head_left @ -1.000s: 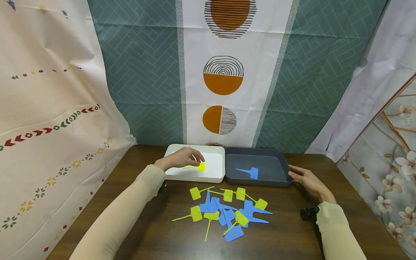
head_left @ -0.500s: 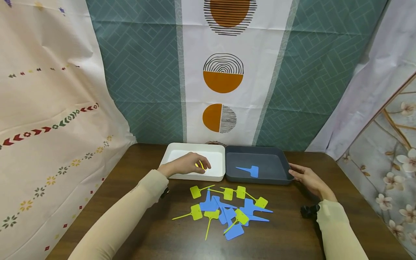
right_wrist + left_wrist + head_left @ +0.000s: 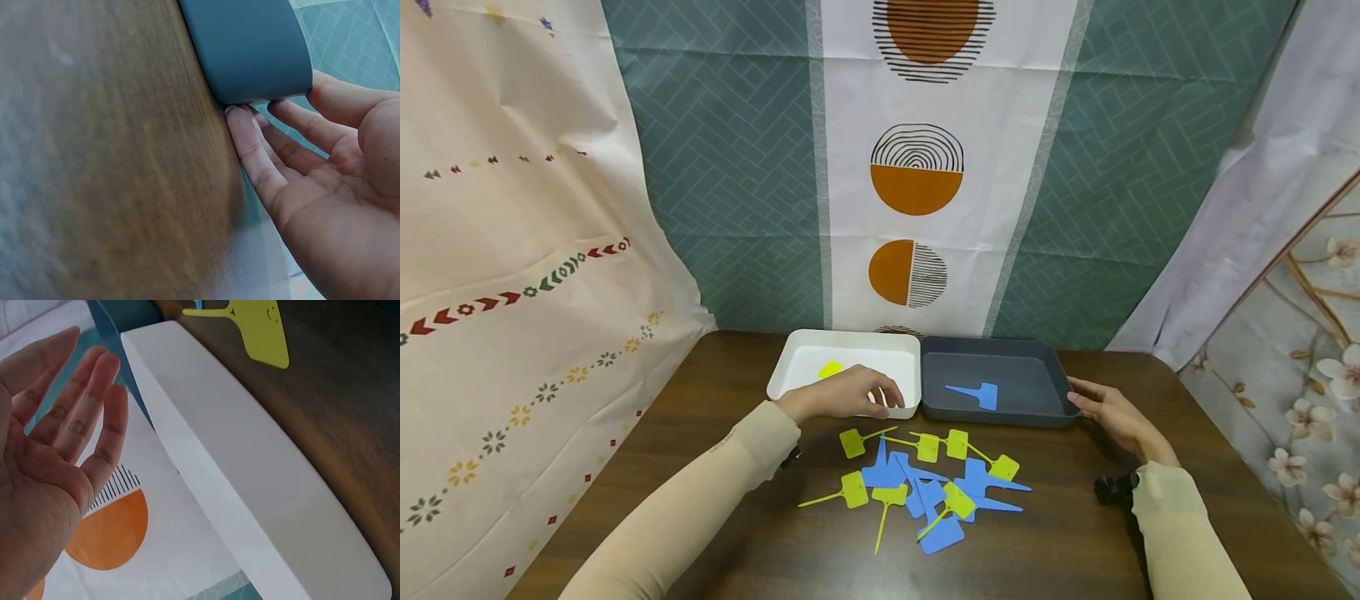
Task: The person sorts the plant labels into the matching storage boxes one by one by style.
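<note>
My left hand (image 3: 846, 393) is over the front of the white tray (image 3: 891, 360), fingers loosely bent and holding nothing. A yellow plant label (image 3: 830, 368) lies in that tray, partly hidden by the hand. My right hand (image 3: 1112, 417) touches the right end of the dark grey tray (image 3: 1007, 371); in the right wrist view its thumb (image 3: 340, 97) and fingertips meet the tray's outer corner. Inside the grey tray is one blue T-shaped plant label (image 3: 987, 397). Several yellow plant labels (image 3: 853, 490) and blue plant labels (image 3: 940, 537) lie loosely piled on the table before the trays.
Both trays stand side by side at the back of the brown wooden table (image 3: 1037, 558). A patterned curtain (image 3: 745, 208) hangs right behind them. Other patterned cloths flank the table on the left and right.
My left hand has let go of the yellow plant label, which now lies in the white tray. The hand has moved right and toward the front rim. My right hand stays in place.
</note>
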A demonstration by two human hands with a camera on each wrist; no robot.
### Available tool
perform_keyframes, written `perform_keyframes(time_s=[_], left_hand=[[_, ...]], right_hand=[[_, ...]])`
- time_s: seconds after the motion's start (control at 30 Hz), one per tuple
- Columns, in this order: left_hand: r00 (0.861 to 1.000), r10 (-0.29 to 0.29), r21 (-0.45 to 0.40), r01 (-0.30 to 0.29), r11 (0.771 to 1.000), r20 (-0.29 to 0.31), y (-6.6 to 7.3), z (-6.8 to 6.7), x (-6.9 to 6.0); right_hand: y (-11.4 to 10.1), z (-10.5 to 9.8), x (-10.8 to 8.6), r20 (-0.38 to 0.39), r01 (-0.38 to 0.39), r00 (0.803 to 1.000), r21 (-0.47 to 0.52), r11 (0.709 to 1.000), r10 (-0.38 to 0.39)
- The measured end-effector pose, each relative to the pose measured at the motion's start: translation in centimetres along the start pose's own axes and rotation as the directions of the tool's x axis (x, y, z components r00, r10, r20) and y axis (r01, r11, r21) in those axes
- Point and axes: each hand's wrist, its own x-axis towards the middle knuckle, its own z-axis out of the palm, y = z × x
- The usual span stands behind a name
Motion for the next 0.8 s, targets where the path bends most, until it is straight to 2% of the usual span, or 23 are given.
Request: perform_keyframes(time_s=[0.33, 0.63, 0.8], left_hand=[[0.999, -0.046, -0.021, 0.046, 0.999, 0.011, 0.4, 0.9, 0.0], [0.996, -0.003, -0.075, 0.01, 0.997, 0.09, 1.1, 1.9, 0.6], [0.989, 0.01, -0.06, -0.002, 0.998, 0.146, 1.3, 2.9, 1.1]], right_hand=[[-0.1, -0.1, 0.2, -0.002, 0.008, 1.0, -0.007, 1.0, -0.008], [-0.1, -0.1, 0.2, -0.008, -0.003, 1.0, -0.019, 1.0, 0.003], [-0.1, -0.1, 0.2, -0.006, -0.001, 1.0, -0.017, 1.0, 0.001]])
